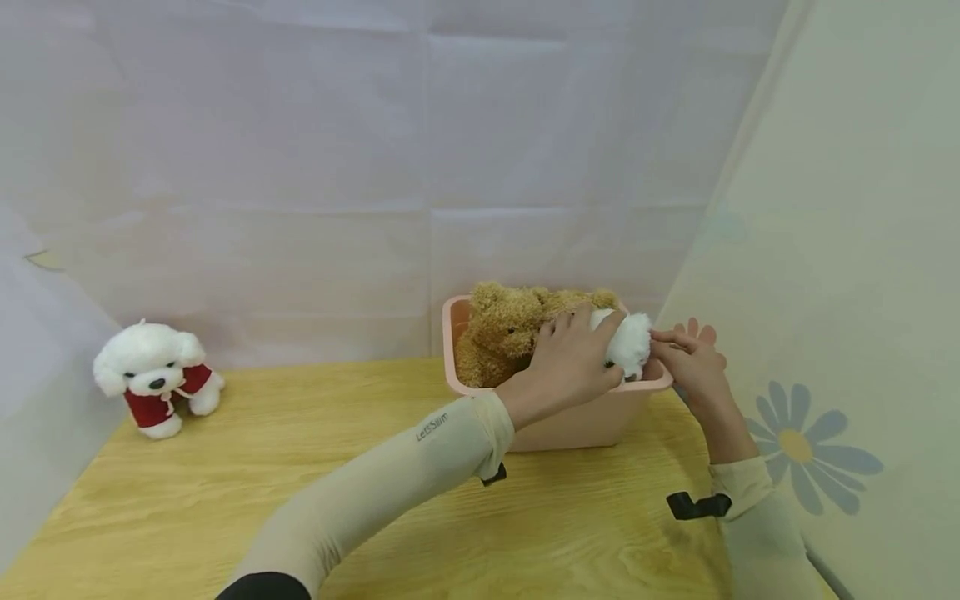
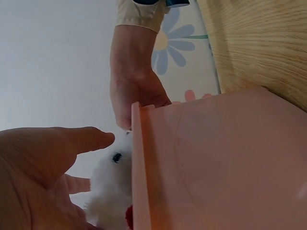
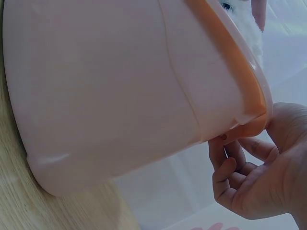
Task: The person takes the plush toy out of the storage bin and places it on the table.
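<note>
A pink plastic bin (image 1: 573,425) stands on the table with a curly brown teddy bear (image 1: 506,321) inside its left part. A white plush dog (image 1: 634,340) lies in the bin's right part. My left hand (image 1: 566,367) rests over the white plush dog, its fingers extended and partly hidden behind it; in the left wrist view its thumb is straight beside the toy's eye. At the bin's right end, my right hand (image 1: 693,371) grips the rim, and the right wrist view shows its fingers curled beneath the rim's corner.
Another white plush dog (image 1: 157,379) in a red top stands at the table's left, near the back. The wooden table (image 1: 315,433) meets a pale covered wall (image 1: 300,167) behind the bin. A flower-printed panel (image 1: 847,333) rises close on the right.
</note>
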A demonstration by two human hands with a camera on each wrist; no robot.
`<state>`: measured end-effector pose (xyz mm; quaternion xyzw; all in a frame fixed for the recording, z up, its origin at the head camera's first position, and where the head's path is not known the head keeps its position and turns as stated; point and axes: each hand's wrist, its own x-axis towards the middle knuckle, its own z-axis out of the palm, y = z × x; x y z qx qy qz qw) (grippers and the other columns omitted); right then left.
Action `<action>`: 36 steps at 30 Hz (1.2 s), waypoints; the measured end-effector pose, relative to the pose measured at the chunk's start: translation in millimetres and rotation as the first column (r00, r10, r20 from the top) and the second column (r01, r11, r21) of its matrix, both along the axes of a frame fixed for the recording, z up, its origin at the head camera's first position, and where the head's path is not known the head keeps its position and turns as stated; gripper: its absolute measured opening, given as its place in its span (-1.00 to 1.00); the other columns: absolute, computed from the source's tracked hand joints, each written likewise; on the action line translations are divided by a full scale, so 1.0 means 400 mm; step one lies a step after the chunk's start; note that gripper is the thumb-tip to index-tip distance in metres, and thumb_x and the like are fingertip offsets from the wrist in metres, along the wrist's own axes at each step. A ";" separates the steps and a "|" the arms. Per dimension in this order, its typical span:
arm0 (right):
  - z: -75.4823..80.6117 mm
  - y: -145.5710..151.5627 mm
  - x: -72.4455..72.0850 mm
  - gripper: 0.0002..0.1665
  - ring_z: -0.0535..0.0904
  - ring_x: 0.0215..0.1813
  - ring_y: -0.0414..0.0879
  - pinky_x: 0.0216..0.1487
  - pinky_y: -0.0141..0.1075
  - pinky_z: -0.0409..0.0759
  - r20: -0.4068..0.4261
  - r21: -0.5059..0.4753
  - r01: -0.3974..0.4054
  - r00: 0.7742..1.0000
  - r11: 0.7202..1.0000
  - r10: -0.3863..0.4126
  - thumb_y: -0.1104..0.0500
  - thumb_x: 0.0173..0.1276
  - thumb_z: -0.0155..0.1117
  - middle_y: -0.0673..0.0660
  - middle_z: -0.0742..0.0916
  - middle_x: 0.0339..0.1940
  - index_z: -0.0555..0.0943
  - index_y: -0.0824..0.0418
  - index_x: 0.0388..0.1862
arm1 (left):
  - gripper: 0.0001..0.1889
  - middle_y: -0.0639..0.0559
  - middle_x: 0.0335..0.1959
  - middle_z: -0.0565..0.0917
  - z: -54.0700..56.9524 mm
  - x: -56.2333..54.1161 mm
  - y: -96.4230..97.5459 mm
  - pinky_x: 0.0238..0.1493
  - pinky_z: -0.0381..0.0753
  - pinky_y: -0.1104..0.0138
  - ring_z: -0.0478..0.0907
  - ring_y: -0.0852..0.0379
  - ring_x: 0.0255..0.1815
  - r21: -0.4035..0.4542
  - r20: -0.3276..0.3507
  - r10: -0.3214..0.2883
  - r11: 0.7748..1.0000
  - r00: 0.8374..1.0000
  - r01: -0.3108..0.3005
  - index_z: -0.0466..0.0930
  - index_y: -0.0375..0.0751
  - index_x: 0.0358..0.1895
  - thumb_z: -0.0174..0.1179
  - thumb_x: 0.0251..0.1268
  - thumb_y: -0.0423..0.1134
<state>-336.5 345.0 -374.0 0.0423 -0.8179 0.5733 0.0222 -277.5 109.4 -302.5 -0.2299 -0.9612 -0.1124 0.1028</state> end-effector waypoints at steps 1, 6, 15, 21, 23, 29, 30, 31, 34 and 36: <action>0.001 0.000 0.000 -0.16 -0.38 0.63 0.02 0.38 -0.30 0.33 0.000 -0.007 -0.001 1.000 1.000 0.001 -0.16 0.53 0.20 -0.09 -0.42 0.60 0.31 0.35 0.55 | -0.22 -0.04 0.50 0.22 -0.002 -0.005 0.002 0.30 0.35 -0.02 0.29 -0.08 0.40 -0.007 0.005 -0.005 1.000 1.000 0.005 0.06 0.28 0.64 0.15 0.44 0.19; 0.005 -0.005 0.003 -0.15 -0.42 0.62 -0.01 0.51 0.04 0.05 -0.004 -0.029 -0.005 1.000 1.000 0.005 -0.15 0.53 0.21 -0.09 -0.42 0.60 0.31 0.38 0.53 | -0.22 -0.05 0.50 0.23 -0.012 -0.028 0.007 0.25 0.38 -0.04 0.30 -0.09 0.37 -0.019 0.037 0.008 1.000 0.999 -0.007 0.05 0.38 0.63 0.17 0.43 0.21; -0.001 -0.001 -0.005 -0.24 -0.41 0.62 0.02 0.50 -0.02 0.08 0.004 -0.028 -0.005 1.000 1.000 0.005 -0.05 0.57 0.17 -0.06 -0.42 0.60 0.31 0.38 0.53 | -0.21 0.00 0.37 0.38 -0.009 -0.053 0.014 0.11 0.44 0.02 0.39 -0.03 0.24 -0.050 0.044 0.015 0.999 0.999 -0.013 0.11 0.40 0.61 0.23 0.37 0.21; -0.007 0.000 0.000 -0.27 -0.42 0.62 0.03 0.47 0.08 0.14 -0.022 0.001 -0.019 1.000 1.000 0.019 -0.05 0.59 0.15 -0.03 -0.38 0.62 0.33 0.35 0.53 | -0.21 0.04 0.29 0.44 -0.002 -0.060 0.002 -0.13 0.53 0.10 0.39 0.01 0.17 -0.016 0.054 -0.019 1.000 0.998 0.020 0.21 0.32 0.57 0.31 0.30 0.17; -0.011 0.000 0.005 -0.27 -0.43 0.62 0.03 0.47 0.13 0.12 -0.031 0.004 -0.027 0.999 1.000 0.028 -0.06 0.59 0.16 -0.04 -0.37 0.62 0.34 0.35 0.53 | -0.21 0.05 0.30 0.44 -0.001 -0.060 -0.006 -0.17 0.54 0.12 0.37 0.01 0.18 0.002 0.073 -0.041 0.999 0.996 0.041 0.23 0.29 0.57 0.32 0.29 0.15; -0.012 -0.002 0.004 -0.28 -0.38 0.63 0.02 0.47 0.17 0.10 -0.046 0.010 -0.020 0.999 1.000 0.020 -0.10 0.55 0.20 0.03 -0.21 0.66 0.41 0.33 0.49 | -0.21 0.06 0.25 0.50 0.007 -0.067 -0.029 -0.19 0.55 0.16 0.41 0.02 0.20 0.043 0.095 -0.092 0.995 0.991 0.088 0.29 0.22 0.54 0.39 0.24 0.10; -0.011 -0.002 0.003 -0.28 -0.37 0.63 0.02 0.46 0.18 0.10 -0.049 0.014 -0.018 0.999 1.000 0.018 -0.10 0.55 0.20 0.05 -0.18 0.67 0.42 0.32 0.48 | -0.21 0.06 0.23 0.51 0.009 -0.069 -0.032 -0.23 0.57 0.18 0.43 0.01 0.18 0.044 0.092 -0.097 0.995 0.991 0.093 0.29 0.21 0.53 0.40 0.24 0.10; -0.010 -0.001 0.001 -0.29 -0.37 0.63 0.02 0.46 0.19 0.11 -0.050 0.017 -0.016 0.999 1.000 0.017 -0.10 0.55 0.20 0.06 -0.16 0.67 0.42 0.32 0.48 | -0.21 0.06 0.22 0.52 0.011 -0.070 -0.035 -0.27 0.57 0.19 0.44 0.01 0.15 0.045 0.090 -0.101 0.994 0.991 0.097 0.30 0.20 0.53 0.40 0.23 0.09; -0.006 0.002 -0.001 -0.29 -0.35 0.63 0.02 0.46 0.21 0.10 -0.054 0.011 -0.014 0.998 1.000 0.014 -0.09 0.56 0.20 0.11 -0.07 0.67 0.43 0.34 0.47 | -0.23 0.06 0.17 0.55 0.017 -0.076 -0.040 -0.38 0.57 0.24 0.49 0.05 0.06 0.053 0.080 -0.120 0.992 0.989 0.116 0.32 0.19 0.50 0.42 0.22 0.08; -0.004 0.005 0.000 -0.31 -0.38 0.62 0.00 0.46 0.21 0.08 -0.049 0.011 -0.011 0.999 1.000 0.011 -0.08 0.55 0.21 0.06 -0.17 0.67 0.45 0.34 0.46 | -0.24 0.06 0.16 0.56 0.021 -0.078 -0.044 -0.42 0.56 0.26 0.49 0.08 0.00 0.064 0.080 -0.132 0.990 0.988 0.127 0.34 0.19 0.49 0.43 0.21 0.06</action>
